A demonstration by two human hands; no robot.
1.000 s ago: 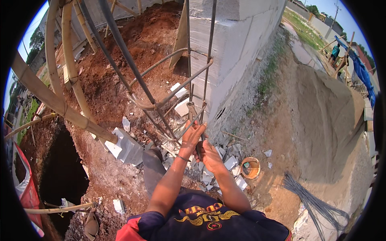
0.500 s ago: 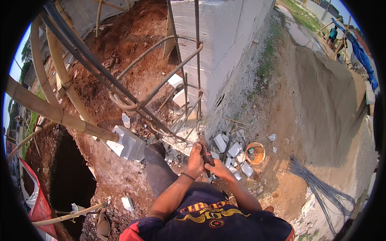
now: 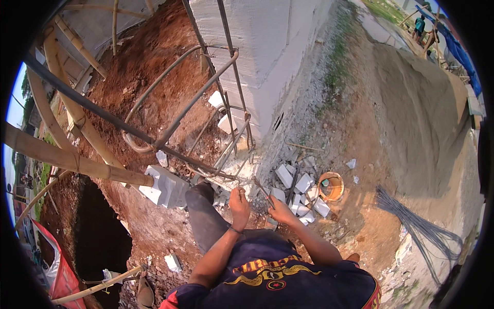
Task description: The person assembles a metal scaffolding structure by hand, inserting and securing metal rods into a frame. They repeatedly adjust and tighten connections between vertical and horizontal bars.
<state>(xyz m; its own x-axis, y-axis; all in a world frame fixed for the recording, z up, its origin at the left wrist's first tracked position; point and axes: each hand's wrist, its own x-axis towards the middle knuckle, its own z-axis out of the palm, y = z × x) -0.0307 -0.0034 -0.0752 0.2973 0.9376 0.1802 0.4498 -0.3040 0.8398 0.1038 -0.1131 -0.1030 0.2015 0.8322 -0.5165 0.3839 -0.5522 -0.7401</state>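
Note:
My right hand [image 3: 281, 211] is closed round the handle of a slim, rusty tool that looks like pincers [image 3: 264, 192]. Its head points up and away, towards the foot of the rebar cage [image 3: 175, 123]. To its left, my left hand [image 3: 239, 208] is closed with the thumb on top, just below the cage's lower bars; what it pinches, if anything, is too small to make out. The cage of long bars and bent stirrups leans beside the corner of a white wall [image 3: 267, 56].
Broken white blocks [image 3: 303, 188] and an orange bucket [image 3: 331, 186] lie to the right. Beyond are a bundle of thin rods [image 3: 411, 221] and a sand heap [image 3: 411, 118]. Bamboo poles [image 3: 77, 157] and a deep pit [image 3: 100, 226] are on the left. Two people [image 3: 419, 28] stand far off.
My hands have moved apart: the left has come off the pincers and shifted left, while the right still holds them, turned slightly. The view has shifted, bringing the cage further left.

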